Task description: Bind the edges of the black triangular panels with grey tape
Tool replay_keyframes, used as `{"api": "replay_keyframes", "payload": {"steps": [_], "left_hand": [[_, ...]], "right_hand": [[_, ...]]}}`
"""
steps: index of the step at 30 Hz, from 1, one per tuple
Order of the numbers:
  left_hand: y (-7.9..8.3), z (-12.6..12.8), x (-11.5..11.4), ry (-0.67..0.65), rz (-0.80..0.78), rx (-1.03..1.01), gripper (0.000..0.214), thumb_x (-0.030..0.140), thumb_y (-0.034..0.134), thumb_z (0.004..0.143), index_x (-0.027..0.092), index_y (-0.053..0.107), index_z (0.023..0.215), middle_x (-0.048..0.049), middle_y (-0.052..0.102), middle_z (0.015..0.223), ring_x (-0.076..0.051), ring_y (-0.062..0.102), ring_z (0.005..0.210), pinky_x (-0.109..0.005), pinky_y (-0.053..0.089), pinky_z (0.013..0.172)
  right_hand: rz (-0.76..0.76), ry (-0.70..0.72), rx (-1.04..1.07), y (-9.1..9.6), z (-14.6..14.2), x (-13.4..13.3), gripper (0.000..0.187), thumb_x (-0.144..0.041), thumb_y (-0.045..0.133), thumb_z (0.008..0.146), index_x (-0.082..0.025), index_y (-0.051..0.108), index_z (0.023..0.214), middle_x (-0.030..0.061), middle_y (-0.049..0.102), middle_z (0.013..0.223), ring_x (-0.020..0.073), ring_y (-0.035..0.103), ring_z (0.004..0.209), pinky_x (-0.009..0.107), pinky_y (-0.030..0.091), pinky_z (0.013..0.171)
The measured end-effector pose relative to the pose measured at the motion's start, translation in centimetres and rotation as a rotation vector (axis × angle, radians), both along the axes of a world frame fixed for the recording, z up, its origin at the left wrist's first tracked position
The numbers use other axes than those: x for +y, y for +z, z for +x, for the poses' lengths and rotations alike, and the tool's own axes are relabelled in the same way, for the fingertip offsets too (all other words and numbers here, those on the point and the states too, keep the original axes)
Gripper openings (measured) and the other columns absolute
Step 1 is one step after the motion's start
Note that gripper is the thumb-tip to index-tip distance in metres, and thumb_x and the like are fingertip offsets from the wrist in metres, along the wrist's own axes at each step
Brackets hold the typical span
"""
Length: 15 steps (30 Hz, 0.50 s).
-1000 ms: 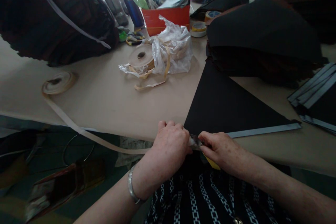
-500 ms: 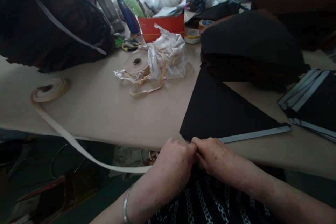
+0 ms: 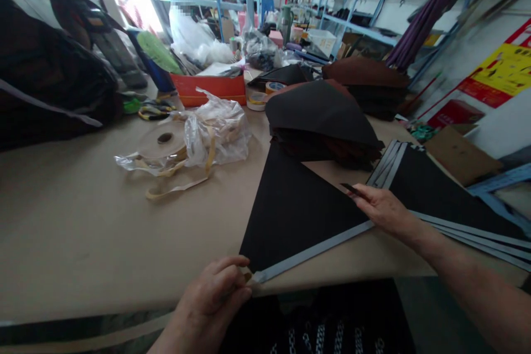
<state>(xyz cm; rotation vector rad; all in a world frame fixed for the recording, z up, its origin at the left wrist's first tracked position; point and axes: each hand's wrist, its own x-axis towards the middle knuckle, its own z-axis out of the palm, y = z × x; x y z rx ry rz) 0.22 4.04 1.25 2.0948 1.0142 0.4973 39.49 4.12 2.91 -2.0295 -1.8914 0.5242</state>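
A black triangular fabric panel (image 3: pixel 298 207) lies at the table's front edge, with a grey strip (image 3: pixel 315 251) along its near side. At the panel's near left corner my left hand (image 3: pixel 218 293) is closed in a pinch, with a bit of tan tape (image 3: pixel 248 276) showing at its fingertips. A pale tape length (image 3: pixel 120 337) runs below the table edge toward my left forearm. Over the panel's right corner, my right hand (image 3: pixel 384 207) is closed on a thin dark flat piece (image 3: pixel 350 188); I cannot tell whether it is a tool or fabric.
Stacked black panels with grey strips (image 3: pixel 452 188) lie to the right. Behind sits a pile of dark folded fabric (image 3: pixel 319 110). A tape roll (image 3: pixel 160 141) in clear plastic (image 3: pixel 219 127), scissors (image 3: pixel 155 110) and a red box (image 3: pixel 209 88) stand farther back.
My hands have parted: the right one moved right to the panel's other corner, the left stays at the near left corner. The view has tilted up and turned right; the loose roll is out of sight.
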Motion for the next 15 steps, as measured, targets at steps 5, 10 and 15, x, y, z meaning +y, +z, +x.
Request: {"api": "replay_keyframes", "payload": {"steps": [5,10,15], "left_hand": [[-1.0,1.9,0.6,-0.056,0.188,0.184,0.019,0.020,0.045,0.089,0.020,0.061,0.078,-0.0048,0.059,0.107,-0.026,0.048,0.104,-0.041,0.040,0.084],[-0.3,2.1,0.7,-0.105,0.138,0.273,0.021,0.016,0.043,0.089,0.019,0.061,0.077,-0.0036,0.057,0.094,-0.022,0.049,0.092,-0.034,0.036,0.077],[0.5,1.4,1.0,-0.181,0.029,0.245,0.021,0.017,0.043,0.089,0.016,0.051,0.069,-0.0025,0.055,0.079,-0.020,0.047,0.082,-0.029,0.035,0.071]], "right_hand": [[-0.135,-0.119,-0.159,-2.9,3.0,0.4,0.039,-0.045,0.051,0.082,-0.017,0.058,0.107,0.0089,0.066,0.094,0.0219,0.061,0.085,0.030,0.042,0.074],[-0.295,-0.051,-0.152,-2.1,1.4,-1.9,0.023,-0.038,0.051,0.080,-0.016,0.058,0.076,0.0041,0.061,0.070,0.0161,0.054,0.065,0.026,0.035,0.059],[-0.441,-0.066,0.047,-0.4,-0.5,-9.0,0.019,-0.034,0.052,0.073,-0.018,0.057,0.063,0.0033,0.059,0.063,0.0160,0.052,0.059,0.025,0.034,0.053]]}}
